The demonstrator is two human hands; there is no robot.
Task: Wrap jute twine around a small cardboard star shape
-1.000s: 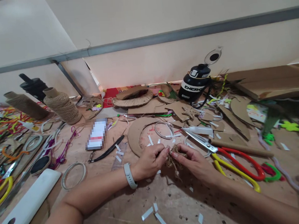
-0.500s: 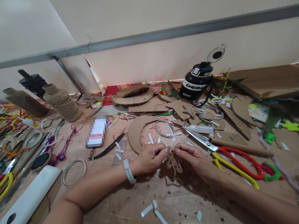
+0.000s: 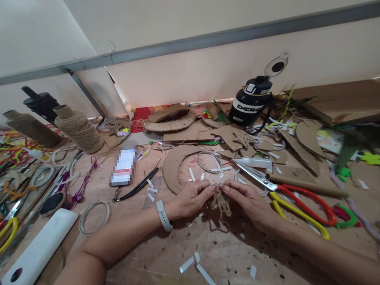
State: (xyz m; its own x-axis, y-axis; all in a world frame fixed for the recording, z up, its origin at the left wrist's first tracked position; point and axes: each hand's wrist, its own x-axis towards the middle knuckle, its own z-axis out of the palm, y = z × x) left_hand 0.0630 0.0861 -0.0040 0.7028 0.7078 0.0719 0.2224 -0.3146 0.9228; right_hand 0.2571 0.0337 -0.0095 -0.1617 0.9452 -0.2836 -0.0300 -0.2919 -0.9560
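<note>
Between my hands hangs a small brown piece made of twine [image 3: 221, 205], a loose end trailing below it toward the table. My left hand [image 3: 195, 199], with a pale band on its wrist, pinches the top of the piece from the left. From the right, my right hand [image 3: 244, 197] pinches the same top part between thumb and fingers. Just beyond the left hand lies a cardboard crescent [image 3: 170, 168]. To the right of my right hand rest large scissors [image 3: 267, 184] with red and yellow handles, partly over a cardboard tube [image 3: 313, 187].
Twine spools [image 3: 79, 130] stand at the back left, and a black bottle [image 3: 249, 102] with its lid up stands at the back right. A phone [image 3: 123, 166], a clear ring [image 3: 94, 218] and a white handheld device [image 3: 42, 253] lie leftward. White paper strips [image 3: 205, 275] lie scattered in front.
Both hands stay at nearly the same place, still pinching the twine piece. The piece has turned slightly in the fingers. Nothing else has visibly moved.
</note>
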